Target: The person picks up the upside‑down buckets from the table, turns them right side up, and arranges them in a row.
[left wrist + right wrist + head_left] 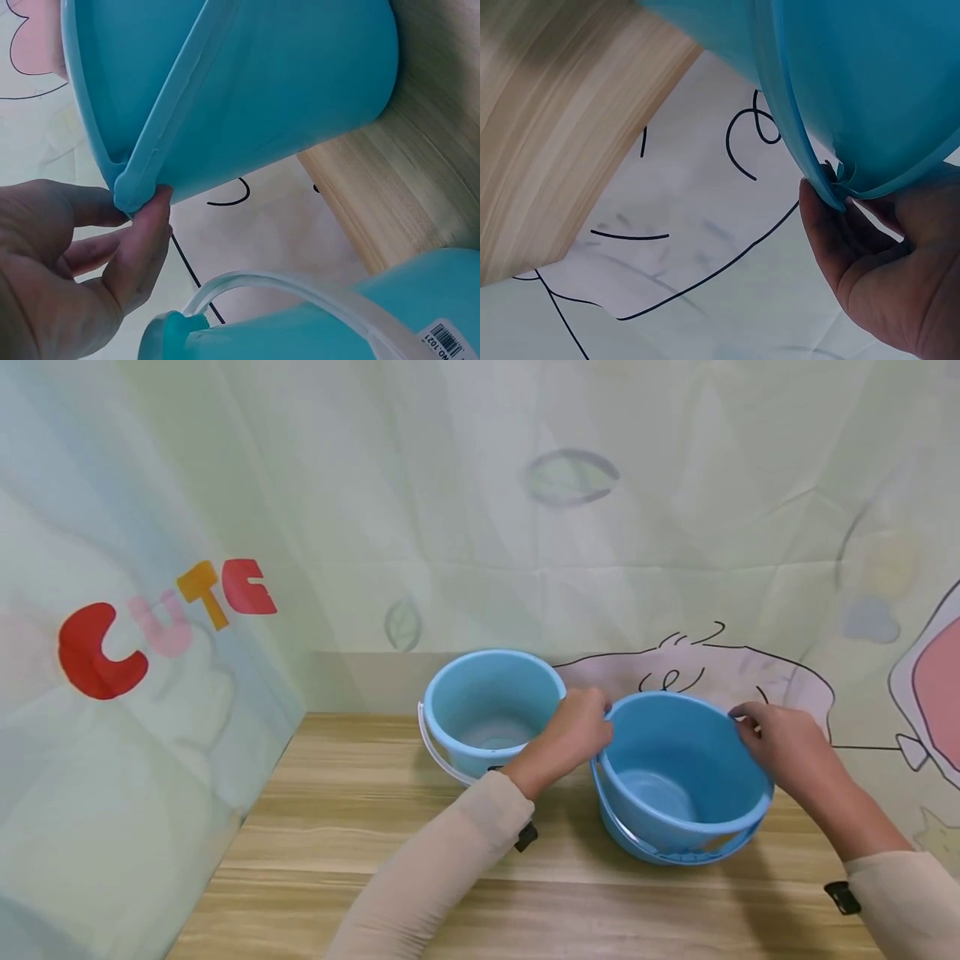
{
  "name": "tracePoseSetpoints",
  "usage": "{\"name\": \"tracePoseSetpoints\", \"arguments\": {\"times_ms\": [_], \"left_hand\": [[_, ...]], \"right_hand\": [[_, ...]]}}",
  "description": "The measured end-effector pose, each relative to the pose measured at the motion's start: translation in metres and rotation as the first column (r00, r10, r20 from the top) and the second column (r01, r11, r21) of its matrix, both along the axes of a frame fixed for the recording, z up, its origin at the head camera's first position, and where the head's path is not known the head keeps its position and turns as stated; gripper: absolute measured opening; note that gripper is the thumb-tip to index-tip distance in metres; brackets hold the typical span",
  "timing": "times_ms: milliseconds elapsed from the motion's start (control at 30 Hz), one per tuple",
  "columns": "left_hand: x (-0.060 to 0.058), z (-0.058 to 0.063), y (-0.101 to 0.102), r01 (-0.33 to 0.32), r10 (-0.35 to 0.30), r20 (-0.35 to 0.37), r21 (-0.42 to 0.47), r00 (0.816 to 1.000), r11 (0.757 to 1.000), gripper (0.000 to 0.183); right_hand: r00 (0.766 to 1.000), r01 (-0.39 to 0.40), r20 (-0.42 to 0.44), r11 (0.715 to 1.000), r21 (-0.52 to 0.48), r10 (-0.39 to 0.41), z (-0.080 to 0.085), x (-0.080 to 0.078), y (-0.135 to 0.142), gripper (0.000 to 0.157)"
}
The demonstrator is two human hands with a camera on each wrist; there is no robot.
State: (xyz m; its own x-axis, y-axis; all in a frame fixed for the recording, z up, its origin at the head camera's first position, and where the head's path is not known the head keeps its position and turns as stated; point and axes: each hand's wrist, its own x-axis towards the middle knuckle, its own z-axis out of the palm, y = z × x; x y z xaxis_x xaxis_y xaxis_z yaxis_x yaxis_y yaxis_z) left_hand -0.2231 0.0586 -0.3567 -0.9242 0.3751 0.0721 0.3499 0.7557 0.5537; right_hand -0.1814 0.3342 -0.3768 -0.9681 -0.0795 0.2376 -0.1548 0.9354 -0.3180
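Note:
A larger blue bucket [686, 743] is at the right of the wooden table in the head view, its mouth facing up. My left hand [573, 727] pinches its left side, where the blue handle [172, 105] joins the rim, between thumb and fingers. At the opposite side my right hand [795, 747] pinches the other handle joint, as the right wrist view shows close up. The handle hangs down along the bucket's near side. Left of it stands a smaller, lighter blue bucket [480, 693] with a white handle [300, 289], partly behind my left forearm.
The wooden table [337, 843] ends against a printed curtain [465, 510] at the back and left. A barcode label [446, 341] is on the smaller bucket. A dark band [842, 897] sits at my right sleeve.

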Motion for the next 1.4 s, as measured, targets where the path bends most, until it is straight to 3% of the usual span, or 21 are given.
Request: {"name": "tracePoseSetpoints", "arguments": {"times_ms": [133, 267, 400, 567, 800, 1000, 1200, 1400], "left_hand": [[0.002, -0.002, -0.001, -0.004, 0.004, 0.016, 0.022, 1.000, 1.000, 0.021], [0.006, -0.006, -0.003, 0.026, -0.025, -0.054, 0.011, 0.998, 1.000, 0.011], [0.012, -0.011, -0.005, 0.053, -0.056, -0.150, -0.027, 0.987, 0.998, 0.033], [0.025, -0.013, -0.011, 0.100, -0.097, -0.133, 0.021, 0.986, 0.995, 0.060], [0.040, -0.019, -0.022, 0.175, -0.157, -0.194, 0.076, 0.968, 0.982, 0.075], [0.052, -0.032, -0.032, 0.243, -0.196, -0.216, 0.216, 0.956, 0.946, 0.081], [0.062, -0.040, -0.036, 0.217, -0.172, -0.171, 0.301, 0.970, 0.929, 0.080], [0.064, -0.042, -0.034, 0.189, -0.147, -0.142, 0.357, 0.979, 0.915, 0.069]], "right_hand": [[0.999, -0.001, -0.034, 1.000, 0.002, 0.001, -0.003, 0.000, 0.000, 0.028], [1.000, 0.001, 0.000, 1.000, -0.011, -0.001, -0.005, 0.005, 0.002, 0.040], [0.998, 0.027, 0.052, 0.998, -0.063, -0.024, -0.009, 0.015, 0.003, 0.055], [1.000, 0.011, 0.029, 0.991, -0.131, -0.008, -0.016, 0.032, 0.007, 0.063], [0.998, -0.035, 0.039, 0.986, -0.166, 0.042, -0.020, 0.048, 0.007, 0.070], [0.992, -0.044, 0.104, 0.979, -0.201, 0.066, -0.021, 0.057, 0.003, 0.073], [0.992, -0.011, 0.124, 0.977, -0.213, 0.038, -0.023, 0.064, 0.001, 0.069], [0.996, -0.026, 0.073, 0.974, -0.225, 0.044, -0.027, 0.067, 0.005, 0.059]]}}
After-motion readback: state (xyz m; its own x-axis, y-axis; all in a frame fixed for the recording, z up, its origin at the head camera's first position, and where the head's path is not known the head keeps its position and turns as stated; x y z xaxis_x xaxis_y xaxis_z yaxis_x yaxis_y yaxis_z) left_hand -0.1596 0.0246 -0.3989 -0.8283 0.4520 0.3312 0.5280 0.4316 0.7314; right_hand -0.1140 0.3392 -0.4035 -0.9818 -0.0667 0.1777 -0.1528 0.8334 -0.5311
